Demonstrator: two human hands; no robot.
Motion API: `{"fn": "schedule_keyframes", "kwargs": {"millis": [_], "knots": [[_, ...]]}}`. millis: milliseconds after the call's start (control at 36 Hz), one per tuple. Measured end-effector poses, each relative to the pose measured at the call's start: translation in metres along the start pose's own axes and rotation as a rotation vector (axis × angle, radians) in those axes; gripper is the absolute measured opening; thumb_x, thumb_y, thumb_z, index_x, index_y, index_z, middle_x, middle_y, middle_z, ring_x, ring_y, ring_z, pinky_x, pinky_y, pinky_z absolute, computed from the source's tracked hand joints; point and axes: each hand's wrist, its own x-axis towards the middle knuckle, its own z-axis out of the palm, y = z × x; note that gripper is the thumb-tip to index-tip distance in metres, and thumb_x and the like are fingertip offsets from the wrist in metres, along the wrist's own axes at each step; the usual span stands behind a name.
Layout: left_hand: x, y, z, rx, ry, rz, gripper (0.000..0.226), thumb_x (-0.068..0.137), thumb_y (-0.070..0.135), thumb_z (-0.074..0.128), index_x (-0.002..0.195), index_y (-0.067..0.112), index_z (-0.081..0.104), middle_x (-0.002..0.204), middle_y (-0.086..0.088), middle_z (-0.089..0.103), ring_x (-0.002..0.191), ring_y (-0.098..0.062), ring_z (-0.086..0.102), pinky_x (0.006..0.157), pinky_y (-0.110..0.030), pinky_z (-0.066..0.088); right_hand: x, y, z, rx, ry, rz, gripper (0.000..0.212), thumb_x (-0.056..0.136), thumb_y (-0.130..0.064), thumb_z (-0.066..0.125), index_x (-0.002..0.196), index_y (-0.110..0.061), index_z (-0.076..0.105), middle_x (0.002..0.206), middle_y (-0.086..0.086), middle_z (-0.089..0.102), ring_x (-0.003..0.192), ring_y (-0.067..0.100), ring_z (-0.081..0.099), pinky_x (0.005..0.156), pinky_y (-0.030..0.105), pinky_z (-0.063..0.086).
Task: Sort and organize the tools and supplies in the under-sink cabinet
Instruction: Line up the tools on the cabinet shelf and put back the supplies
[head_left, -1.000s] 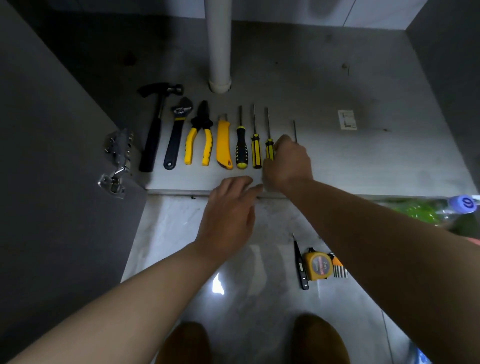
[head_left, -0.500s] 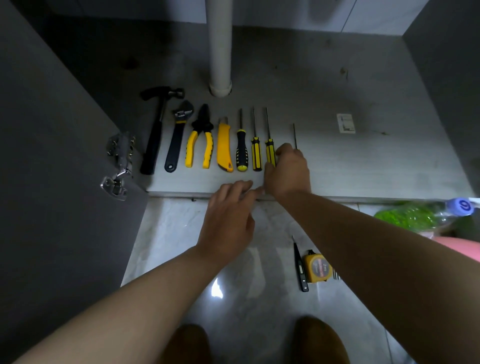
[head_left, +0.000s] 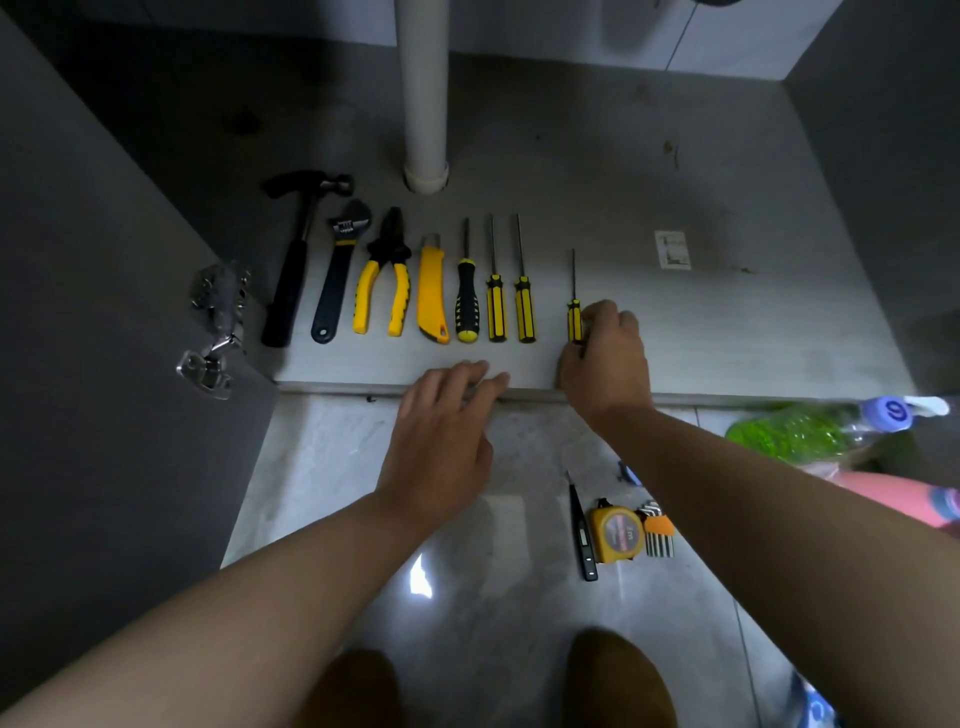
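Yellow-and-black, the small slim screwdriver (head_left: 574, 322) lies on the grey cabinet floor (head_left: 727, 322), apart from the neat tool row (head_left: 431, 291). Your right hand (head_left: 605, 353) curls round its handle. Your left hand (head_left: 447, 415) rests flat, holding nothing. Not yet sorted, out on the tiles: yellow tape measure (head_left: 615, 535), hex-key set (head_left: 658, 530), black tester pen (head_left: 582, 530).

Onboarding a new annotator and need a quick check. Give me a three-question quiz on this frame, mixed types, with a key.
1. True or false: the tape lies inside the cabinet.
2. The right hand holds: A hammer, B screwdriver, C pliers?
3. How many tools lie in the row left of that screwdriver?
Key: 1 false, it lies on the floor; 2 B; 3 seven.
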Motion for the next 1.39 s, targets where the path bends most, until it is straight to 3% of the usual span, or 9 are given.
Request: {"fn": "schedule_keyframes", "kwargs": {"millis": [278,417,639,917,1028,1167,1222,1278,1389], "knots": [[0.001,-0.002,0.003,0.059,-0.033,-0.004,0.075,0.079,0.025,0.062,0.15,0.029,0.04,0.152,0.004,0.04,0.138,-0.018,0.037,0.112,-0.037,0.033,0.014,-0.007,0.012,0.064,0.039,-0.039,0.038,0.096,-0.008,0.056,0.132,-0.01,0.046,0.126,0.014,0.048,0.097,0.028,0.056,0.082,0.036,0.048],[0.001,-0.004,0.005,0.058,-0.038,-0.003,0.075,0.079,0.026,0.06,0.15,0.03,0.04,0.153,0.004,0.039,0.139,-0.017,0.036,0.112,-0.036,0.031,0.016,-0.006,0.014,0.051,0.05,-0.068,0.038,0.096,-0.006,0.056,0.133,-0.013,0.047,0.123,0.013,0.049,0.09,0.019,0.051,0.08,0.03,0.047],[0.001,-0.005,0.003,0.048,-0.048,0.016,0.075,0.078,0.026,0.058,0.151,0.03,0.04,0.152,0.004,0.039,0.138,-0.018,0.037,0.111,-0.037,0.034,0.008,-0.008,0.015,0.039,0.007,-0.121,0.04,0.095,-0.007,0.058,0.133,-0.014,0.047,0.119,0.014,0.052,0.093,0.029,0.059,0.084,0.045,0.055],[-0.001,-0.004,0.0,0.03,-0.049,0.039,0.074,0.081,0.022,0.06,0.152,0.028,0.039,0.155,0.003,0.038,0.142,-0.019,0.034,0.114,-0.039,0.033,0.011,-0.003,0.015,0.044,-0.014,-0.145,0.043,0.096,-0.013,0.06,0.137,-0.016,0.046,0.126,0.012,0.048,0.094,0.025,0.059,0.087,0.042,0.055],[-0.002,-0.001,-0.002,0.052,-0.042,0.046,0.073,0.081,0.019,0.06,0.151,0.025,0.041,0.154,0.0,0.039,0.142,-0.021,0.035,0.115,-0.039,0.031,0.007,0.007,0.002,0.079,-0.039,-0.175,0.047,0.097,-0.02,0.062,0.139,-0.018,0.043,0.131,0.01,0.047,0.1,0.019,0.058,0.089,0.032,0.051],[-0.013,0.016,0.005,0.065,0.02,0.099,0.058,0.077,0.015,0.057,0.135,0.015,0.052,0.135,-0.009,0.048,0.123,-0.03,0.047,0.103,-0.039,0.037,-0.004,0.041,-0.043,-0.111,-0.182,-0.399,0.032,0.097,-0.023,0.059,0.127,-0.019,0.052,0.104,-0.001,0.055,0.086,0.016,0.054,0.073,0.027,0.039],[-0.025,0.028,0.014,0.055,-0.058,0.219,0.054,0.078,0.014,0.057,0.132,0.014,0.054,0.128,-0.01,0.05,0.114,-0.031,0.051,0.095,-0.041,0.042,-0.015,0.06,-0.06,-0.238,-0.339,-0.45,0.025,0.094,-0.02,0.059,0.119,-0.02,0.058,0.101,0.0,0.06,0.088,0.023,0.06,0.073,0.031,0.044],[-0.037,0.042,0.025,0.032,-0.28,0.363,0.056,0.08,0.013,0.058,0.136,0.017,0.054,0.125,-0.008,0.05,0.111,-0.028,0.051,0.09,-0.039,0.045,-0.033,0.08,-0.072,-0.327,-0.489,-0.421,0.026,0.09,-0.018,0.062,0.116,-0.021,0.062,0.108,0.003,0.063,0.093,0.024,0.062,0.08,0.031,0.049],[-0.047,0.061,0.043,0.021,-0.731,0.418,0.068,0.093,0.014,0.051,0.156,0.029,0.03,0.128,-0.007,0.042,0.11,-0.027,0.047,0.088,-0.04,0.045,-0.076,0.117,-0.076,-0.39,-0.709,-0.357,0.036,0.091,-0.024,0.065,0.126,-0.021,0.059,0.128,0.003,0.051,0.107,0.024,0.062,0.091,0.034,0.049]]}}
